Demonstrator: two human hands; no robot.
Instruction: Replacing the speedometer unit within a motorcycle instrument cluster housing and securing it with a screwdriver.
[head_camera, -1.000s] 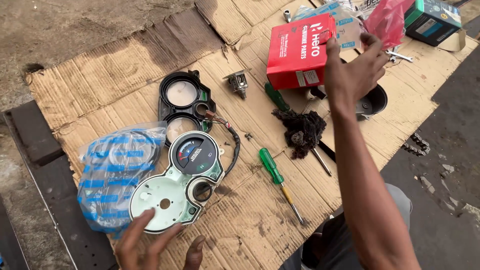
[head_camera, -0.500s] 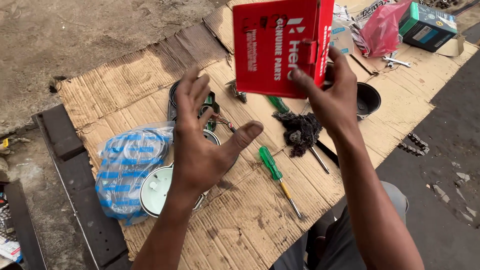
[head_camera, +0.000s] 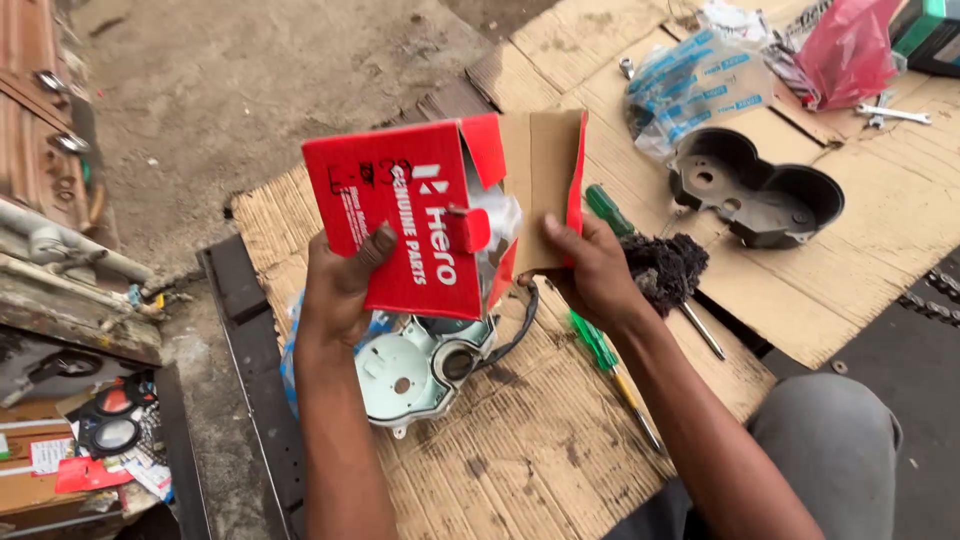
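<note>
A red cardboard parts box (head_camera: 415, 225) is held up at the centre of the view, above the corrugated cardboard sheet (head_camera: 560, 450) spread on the ground. The left hand (head_camera: 340, 285) grips the box's lower left side, thumb pressed on its printed face. The right hand (head_camera: 590, 270) pinches the opened brown end flap (head_camera: 540, 185), folded out toward 3 o'clock, and a bit of clear plastic wrap (head_camera: 497, 215) shows in the opening. Below the box, at 6 o'clock, lies a pale green speedometer housing (head_camera: 420, 365) with a black cable (head_camera: 520, 325). A green-handled screwdriver (head_camera: 610, 365) lies at about 4 o'clock, beside a dark oily rag (head_camera: 665, 265). Further out at 2 o'clock sits a black meter casing (head_camera: 760, 190), with a clear printed plastic bag (head_camera: 695, 80) just beyond it.
</note>
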